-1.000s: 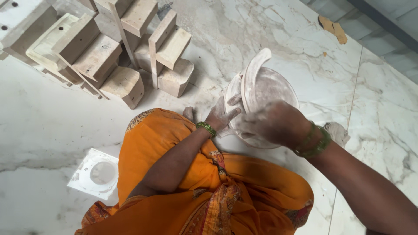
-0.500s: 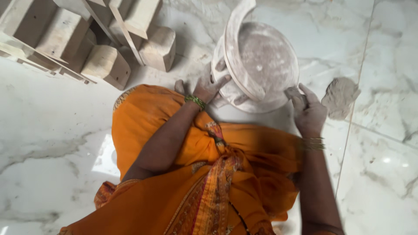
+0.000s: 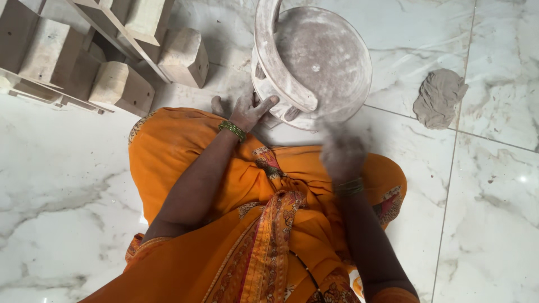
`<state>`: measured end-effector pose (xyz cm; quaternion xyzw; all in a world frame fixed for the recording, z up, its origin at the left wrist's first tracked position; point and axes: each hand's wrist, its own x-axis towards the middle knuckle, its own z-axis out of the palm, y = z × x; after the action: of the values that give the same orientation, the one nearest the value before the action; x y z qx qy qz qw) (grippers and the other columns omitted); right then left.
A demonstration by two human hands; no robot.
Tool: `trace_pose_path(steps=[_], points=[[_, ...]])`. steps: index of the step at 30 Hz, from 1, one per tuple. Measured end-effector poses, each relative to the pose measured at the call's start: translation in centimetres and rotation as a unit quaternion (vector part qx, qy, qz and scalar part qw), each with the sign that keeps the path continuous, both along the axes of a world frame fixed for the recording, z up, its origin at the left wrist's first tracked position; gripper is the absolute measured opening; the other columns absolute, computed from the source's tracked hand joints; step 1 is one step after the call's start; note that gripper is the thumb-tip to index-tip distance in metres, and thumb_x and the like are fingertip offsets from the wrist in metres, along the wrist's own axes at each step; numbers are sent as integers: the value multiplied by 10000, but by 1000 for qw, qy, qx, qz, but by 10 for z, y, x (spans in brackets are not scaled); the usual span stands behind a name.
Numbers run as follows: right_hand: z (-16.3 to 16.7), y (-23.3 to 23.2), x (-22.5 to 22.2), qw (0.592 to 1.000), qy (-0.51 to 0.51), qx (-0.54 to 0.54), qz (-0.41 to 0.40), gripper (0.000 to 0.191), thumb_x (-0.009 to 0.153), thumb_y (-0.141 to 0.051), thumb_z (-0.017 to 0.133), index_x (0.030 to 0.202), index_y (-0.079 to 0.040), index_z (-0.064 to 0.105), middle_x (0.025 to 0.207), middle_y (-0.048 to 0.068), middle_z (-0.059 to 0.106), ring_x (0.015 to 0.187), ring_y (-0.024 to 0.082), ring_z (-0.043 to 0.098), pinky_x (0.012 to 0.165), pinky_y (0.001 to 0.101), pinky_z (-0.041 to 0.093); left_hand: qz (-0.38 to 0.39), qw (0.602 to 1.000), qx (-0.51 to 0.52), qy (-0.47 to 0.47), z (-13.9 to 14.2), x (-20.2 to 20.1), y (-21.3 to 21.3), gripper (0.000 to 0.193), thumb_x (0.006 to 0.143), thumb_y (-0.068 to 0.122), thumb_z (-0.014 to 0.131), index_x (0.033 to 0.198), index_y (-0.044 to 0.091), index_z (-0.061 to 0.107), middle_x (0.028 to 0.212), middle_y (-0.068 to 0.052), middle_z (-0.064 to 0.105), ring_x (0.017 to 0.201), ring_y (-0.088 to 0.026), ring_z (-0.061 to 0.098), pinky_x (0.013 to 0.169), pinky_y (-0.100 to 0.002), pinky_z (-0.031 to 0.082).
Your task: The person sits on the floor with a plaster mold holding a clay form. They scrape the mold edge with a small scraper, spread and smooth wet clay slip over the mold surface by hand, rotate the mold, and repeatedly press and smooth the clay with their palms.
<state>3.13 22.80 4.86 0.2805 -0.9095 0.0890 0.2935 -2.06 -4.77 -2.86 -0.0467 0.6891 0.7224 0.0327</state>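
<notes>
The round mould (image 3: pixel 323 62) sits on the marble floor (image 3: pixel 67 168) at twelve o'clock from the lap; the left hand (image 3: pixel 250 109) rests spread against its seven o'clock rim, nearer than the right hand (image 3: pixel 342 151), blurred just below, whose grip I cannot tell

A round mould (image 3: pixel 323 59) was pale grey-white, dusted with powder. The garment (image 3: pixel 264 224) was bright orange, with a patterned border of red and gold. Green bangles (image 3: pixel 232 130) circled the left wrist. The floor (image 3: pixel 67 185) was white marble with grey veins. A lump of clay (image 3: pixel 438 98) was dull grey-brown. The wooden blocks (image 3: pixel 118 84) at far left were pale tan.
</notes>
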Motion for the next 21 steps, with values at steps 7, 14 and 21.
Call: trace_pose_path(steps=[7,14,21], points=[[-16,3,-10,994,-54,26,-88,363,1006,-138,671,1365,-192,679,1001,10,689,646,147,596,547,285,527,-21,999,22,-28,-1,-4,4,647,886,405,769,1318,-27,555,778,-16,684,584,-81,605,533,-237,496],[-23,-28,-11,997,4,64,-47,228,1017,-213,600,1230,-192,680,1051,49,695,823,202,695,703,343,590,-14,1000,10,-11,3,-2,6,641,893,377,770,1340,-6,516,818,-13,699,604,-71,625,552,-227,517],[-7,-19,-14,996,-37,48,71,205,1061,-158,588,1205,-158,734,985,1,680,803,187,690,731,331,592,-26,999,46,-13,5,-3,9,661,903,363,783,1360,-21,500,835,-26,685,611,-79,619,540,-246,529]])
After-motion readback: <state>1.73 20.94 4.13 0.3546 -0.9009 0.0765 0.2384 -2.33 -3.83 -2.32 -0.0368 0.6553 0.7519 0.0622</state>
